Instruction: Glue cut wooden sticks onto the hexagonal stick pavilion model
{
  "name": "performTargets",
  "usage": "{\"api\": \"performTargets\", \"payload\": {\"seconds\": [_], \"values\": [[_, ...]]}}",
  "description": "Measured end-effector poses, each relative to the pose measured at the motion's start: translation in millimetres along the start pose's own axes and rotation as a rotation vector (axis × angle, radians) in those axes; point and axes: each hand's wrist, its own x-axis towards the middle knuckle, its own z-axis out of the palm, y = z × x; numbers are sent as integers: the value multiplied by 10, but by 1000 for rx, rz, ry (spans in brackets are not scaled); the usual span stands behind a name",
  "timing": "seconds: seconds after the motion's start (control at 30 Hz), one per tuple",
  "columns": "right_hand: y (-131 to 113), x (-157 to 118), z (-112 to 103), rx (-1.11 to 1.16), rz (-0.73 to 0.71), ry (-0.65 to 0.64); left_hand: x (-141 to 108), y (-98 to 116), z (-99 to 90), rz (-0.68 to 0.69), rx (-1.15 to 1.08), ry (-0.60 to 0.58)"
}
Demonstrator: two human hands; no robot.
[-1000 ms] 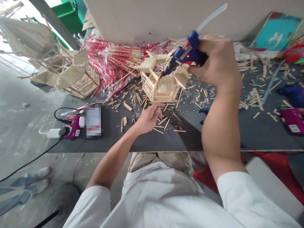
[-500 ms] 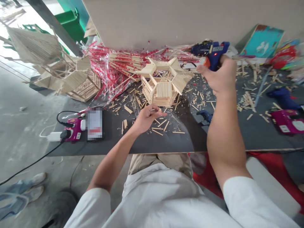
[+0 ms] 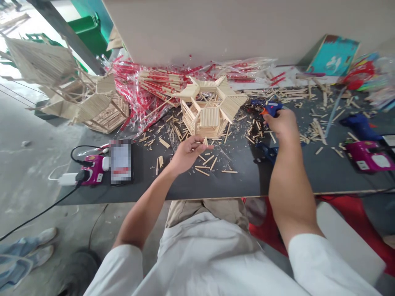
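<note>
My right hand is wrapped around the handle of a blue hot glue gun, low over the right part of the table, its nozzle toward the left. Between the fingertips of my left hand is a short wooden stick, pinched upright. Just beyond that hand stands a small model pavilion built of thin wooden sticks, with slatted roof panels flaring outward. Loose cut sticks lie on the dark tabletop near my left hand.
A larger stick model stands at the left. Plastic-wrapped sticks are heaped behind. A phone and a purple power strip lie at left; another purple power strip and a second glue gun are at right. Someone's feet show lower left.
My right hand has lowered the glue gun from above the back of the table to just over its surface. My left hand keeps its pinch, and the stick shows more clearly.
</note>
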Motion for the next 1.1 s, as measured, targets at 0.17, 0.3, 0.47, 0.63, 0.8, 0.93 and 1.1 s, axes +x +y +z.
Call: {"api": "performTargets", "payload": {"seconds": [0.17,0.3,0.47,0.63,0.8,0.93,1.1], "values": [[-282,-115,-131,-181,122,254,-13,7,-17,-24,43,14],[-852,-399,-364,-39,-173,463,9,-18,-33,61,138,51],[-1530,-962,-489,289,-815,254,36,-17,-66,95,128,82],[-1766,-1225,-298,282,-1141,-257,29,8,-132,73,130,95],[-1759,-1222,-132,293,-1093,-299,26,6,-142,83,134,95],[-1789,-1251,-72,299,-1059,-292,28,29,-117,98,121,119],[-1821,-1275,-11,386,-984,-224,21,52,-126,108,90,135]]}}
